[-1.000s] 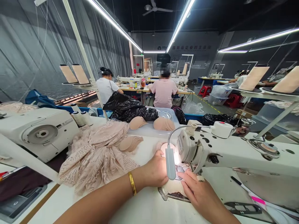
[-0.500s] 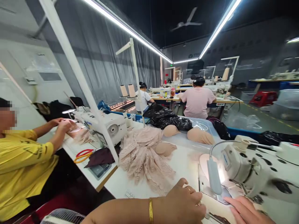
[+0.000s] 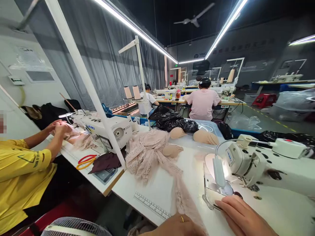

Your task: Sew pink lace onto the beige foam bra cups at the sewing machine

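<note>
At the bottom edge my left hand (image 3: 178,225), with a ring on one finger, is closed on a strip of beige lace fabric (image 3: 180,190). The strip runs back to a bunched lace pile (image 3: 147,154) on the white table. My right hand (image 3: 242,213) rests by the needle area of a sewing machine (image 3: 268,164), fingers pressed together. A small dark metal piece shows at its fingertips; I cannot make out what it is. Under the machine's lamp (image 3: 219,172) lies a beige moulded cup (image 3: 210,163).
More beige cups (image 3: 205,137) lie on a clear plastic bin (image 3: 220,131) behind the table. A ruler scale (image 3: 152,206) marks the front edge. To the left are a white pole (image 3: 83,82), orange-handled scissors (image 3: 86,163) and a co-worker in a yellow shirt (image 3: 27,170).
My left hand has moved from beside the machine down and left, and now draws a lace strip from the pile. My right hand shows more fully beside the machine. The view has shifted slightly.
</note>
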`<state>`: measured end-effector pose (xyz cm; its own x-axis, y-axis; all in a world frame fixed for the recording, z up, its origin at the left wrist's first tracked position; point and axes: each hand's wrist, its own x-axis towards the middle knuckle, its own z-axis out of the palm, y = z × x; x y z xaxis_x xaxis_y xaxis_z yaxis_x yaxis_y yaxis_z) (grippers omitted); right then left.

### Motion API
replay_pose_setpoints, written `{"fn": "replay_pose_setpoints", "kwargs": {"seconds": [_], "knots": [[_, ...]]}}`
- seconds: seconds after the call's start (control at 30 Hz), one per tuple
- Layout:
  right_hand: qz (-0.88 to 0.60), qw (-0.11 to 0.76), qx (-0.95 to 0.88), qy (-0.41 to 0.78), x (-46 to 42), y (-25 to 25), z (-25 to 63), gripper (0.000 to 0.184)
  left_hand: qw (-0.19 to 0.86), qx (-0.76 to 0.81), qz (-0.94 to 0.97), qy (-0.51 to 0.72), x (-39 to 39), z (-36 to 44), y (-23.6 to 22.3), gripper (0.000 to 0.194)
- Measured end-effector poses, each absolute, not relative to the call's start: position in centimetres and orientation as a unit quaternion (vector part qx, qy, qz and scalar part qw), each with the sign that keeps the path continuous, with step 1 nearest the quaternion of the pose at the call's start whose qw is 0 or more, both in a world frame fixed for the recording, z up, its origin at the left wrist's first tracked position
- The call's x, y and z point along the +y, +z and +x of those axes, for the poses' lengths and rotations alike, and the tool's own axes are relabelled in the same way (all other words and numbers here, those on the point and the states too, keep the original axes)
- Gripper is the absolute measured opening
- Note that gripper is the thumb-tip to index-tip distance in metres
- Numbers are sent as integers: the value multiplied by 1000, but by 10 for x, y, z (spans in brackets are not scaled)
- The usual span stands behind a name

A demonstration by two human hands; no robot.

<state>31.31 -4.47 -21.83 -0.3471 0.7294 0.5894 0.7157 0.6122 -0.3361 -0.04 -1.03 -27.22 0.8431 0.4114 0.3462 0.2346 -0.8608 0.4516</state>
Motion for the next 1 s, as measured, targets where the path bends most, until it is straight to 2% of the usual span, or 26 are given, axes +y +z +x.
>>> {"fn": "replay_pose_setpoints", "kwargs": {"seconds": [0.07, 0.13, 0.27, 0.4, 0.53, 0.6, 0.67, 0.77, 0.8, 0.83, 0.9, 1.0], "knots": [[-439, 363, -822, 20, -55, -202, 291, 31, 220, 174, 914, 292, -15, -4, -251, 19], [-449, 377, -809, 30, -61, -192, 273, 25, 209, 273, 873, 346, -11, -10, -220, 22], [-489, 363, -788, 90, -59, -190, 240, 22, 176, 448, 831, 280, 11, -14, -184, 36], [-523, 296, -788, 133, -46, -199, 212, 37, 162, 440, 855, 223, 25, -4, -192, 7], [-555, 278, -758, 204, -39, -203, 207, 29, 91, 415, 845, 324, 17, -3, -192, 30], [-570, 302, -719, 260, -40, -201, 213, 23, 114, 353, 854, 365, 6, -9, -185, 26], [-581, 332, -678, 304, -42, -199, 221, 18, 174, 272, 881, 347, -7, -15, -183, 24], [-598, 399, -612, 331, -47, -197, 228, 25, 202, 194, 926, 253, -20, -19, -197, 63], [-602, 427, -591, 326, -49, -197, 230, 29, 187, 191, 936, 230, -22, -18, -204, 71], [-604, 456, -574, 313, -51, -196, 230, 32, 169, 196, 941, 219, -23, -18, -212, 70], [-595, 510, -560, 269, -56, -195, 231, 35, 164, 203, 938, 229, -24, -16, -221, 45], [-570, 566, -550, 231, -65, -193, 233, 35, 266, 174, 900, 297, -24, -15, -214, 5]]}}
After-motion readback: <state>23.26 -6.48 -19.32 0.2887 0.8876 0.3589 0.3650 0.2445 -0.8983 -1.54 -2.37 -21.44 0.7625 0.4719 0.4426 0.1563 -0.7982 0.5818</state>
